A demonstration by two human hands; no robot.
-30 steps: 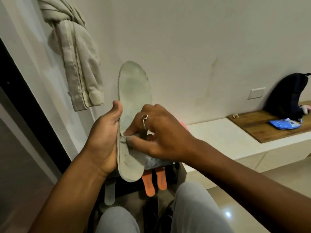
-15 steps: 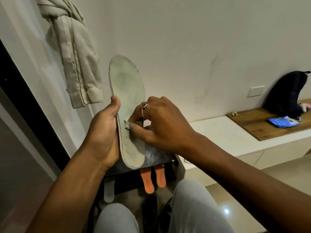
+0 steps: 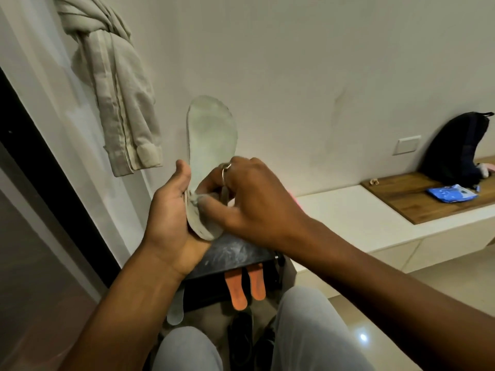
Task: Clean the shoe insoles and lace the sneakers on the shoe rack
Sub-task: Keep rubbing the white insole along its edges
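Holding a pale grey insole [image 3: 211, 135] upright, toe end up, the left grip [image 3: 171, 210] is closed round its lower half. The thumb lies along the near left edge, the fingers are hidden behind, and the heel end sits against the palm. The right grip [image 3: 257, 199] is curled against the face of the insole just above the heel. Its thumb and fingertips pinch a small pale wad [image 3: 195, 200] that touches the insole near its left edge. The wad is blurred, so I cannot tell what it is made of. A ring [image 3: 226, 168] sits on one finger of the right grip.

The insole stands over the dark, scuffed top of the shoe rack [image 3: 235, 253]; I cannot tell whether the heel touches it. Two orange insoles [image 3: 235, 293] stick out side by side from under that top, and another pale insole [image 3: 175, 311] hangs out to their left. Dark shoes [image 3: 241, 336] lie lower down, between the person's grey-trousered knees.

A beige garment [image 3: 120, 89] hangs knotted at upper left. At right, a low white desk [image 3: 348, 210] carries a wooden board [image 3: 401, 199] with a black backpack [image 3: 455, 148] and a blue packet [image 3: 450, 194] on it.
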